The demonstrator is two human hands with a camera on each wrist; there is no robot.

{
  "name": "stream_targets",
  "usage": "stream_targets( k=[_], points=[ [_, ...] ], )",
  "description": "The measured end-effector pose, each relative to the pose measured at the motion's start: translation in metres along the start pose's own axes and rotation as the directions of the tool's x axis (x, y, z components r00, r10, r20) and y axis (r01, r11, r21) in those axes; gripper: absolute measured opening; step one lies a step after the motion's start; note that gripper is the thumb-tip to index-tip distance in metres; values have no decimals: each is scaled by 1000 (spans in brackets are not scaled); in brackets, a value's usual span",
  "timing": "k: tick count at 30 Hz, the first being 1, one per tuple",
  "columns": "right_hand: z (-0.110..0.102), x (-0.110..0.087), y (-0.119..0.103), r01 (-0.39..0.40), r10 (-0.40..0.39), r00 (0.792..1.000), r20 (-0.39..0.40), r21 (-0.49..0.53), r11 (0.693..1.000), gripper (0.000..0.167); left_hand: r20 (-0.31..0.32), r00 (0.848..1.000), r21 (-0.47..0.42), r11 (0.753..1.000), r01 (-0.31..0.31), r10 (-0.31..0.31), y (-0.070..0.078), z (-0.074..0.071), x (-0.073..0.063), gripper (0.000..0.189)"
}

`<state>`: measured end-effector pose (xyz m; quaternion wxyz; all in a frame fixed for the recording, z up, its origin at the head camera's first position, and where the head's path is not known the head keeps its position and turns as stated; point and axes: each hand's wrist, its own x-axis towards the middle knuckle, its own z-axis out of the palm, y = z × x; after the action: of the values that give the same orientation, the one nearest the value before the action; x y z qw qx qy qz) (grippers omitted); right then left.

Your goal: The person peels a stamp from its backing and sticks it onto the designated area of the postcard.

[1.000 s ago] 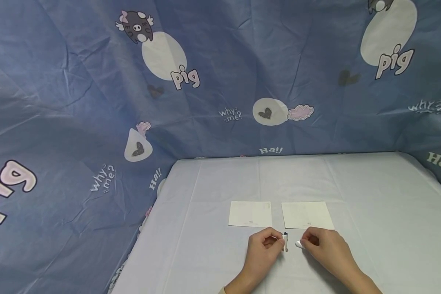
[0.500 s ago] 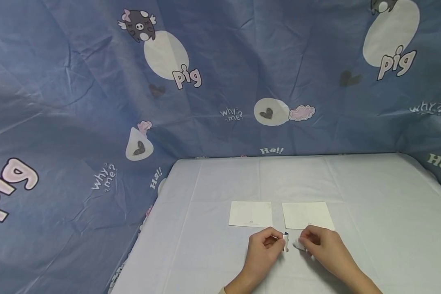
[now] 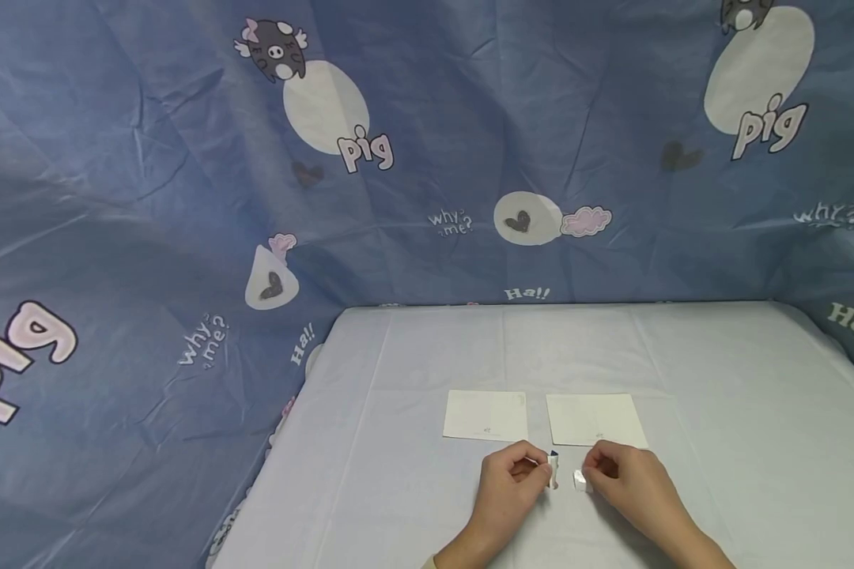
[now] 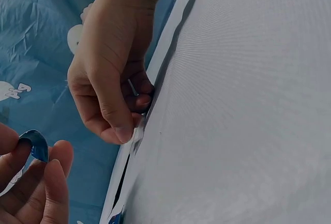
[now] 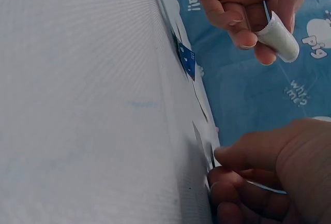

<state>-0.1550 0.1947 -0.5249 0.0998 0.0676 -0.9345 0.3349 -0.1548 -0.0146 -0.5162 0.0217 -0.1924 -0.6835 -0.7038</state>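
My left hand (image 3: 508, 490) pinches a small curled wrapper piece (image 3: 553, 470) between thumb and fingers. The piece looks white with a jagged edge in the right wrist view and glossy blue in the left wrist view. Just to its right, my right hand (image 3: 633, 480) pinches a small shiny white-silver scrap (image 3: 581, 480) by its edge; fingers hide part of it. The two hands are apart, low over the white-covered table. Beyond them lie two pale cards, a left one (image 3: 485, 415) and a right one (image 3: 596, 420), each with a tiny mark near its lower edge.
A white cloth (image 3: 413, 474) covers the table, with fold lines across it. Blue printed fabric (image 3: 427, 158) hangs behind and to the left. A small blue printed piece (image 5: 187, 62) shows at the table surface in the right wrist view.
The scrap in my right hand has turned from a narrow sliver to a broader, flatter face, as the fingers shifted slightly. My left hand and the cards stay put.
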Motion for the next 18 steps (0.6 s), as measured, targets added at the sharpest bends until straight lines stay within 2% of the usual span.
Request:
stream_targets(
  k=[6, 9, 11, 14, 16, 18],
  points=[
    [-2, 1, -2, 31, -29, 997, -76, 29, 999, 20, -8, 1000, 17, 1000, 8, -8, 1, 0, 0, 8],
    [-2, 0, -5, 76, -66, 995, -74, 137, 988, 14, -9, 1000, 34, 999, -5, 5, 0, 0, 0, 8],
    [-1, -1, -7, 116, -109, 993, -43, 250, 961, 10, -5, 1000, 50, 998, -28, 29, -1, 0, 1, 7],
    [1, -3, -11, 148, -179, 983, 35, 420, 895, 6, 14, 998, 50, 997, -64, 64, -2, 0, 1, 5],
    [1, -3, -12, 167, -221, 973, 59, 479, 862, 9, 20, 997, 53, 996, -73, 72, -2, -1, 1, 4],
    [1, -4, -14, 167, -233, 970, 68, 506, 846, 11, 25, 997, 50, 996, -71, 69, -2, -1, 1, 4]
  ],
)
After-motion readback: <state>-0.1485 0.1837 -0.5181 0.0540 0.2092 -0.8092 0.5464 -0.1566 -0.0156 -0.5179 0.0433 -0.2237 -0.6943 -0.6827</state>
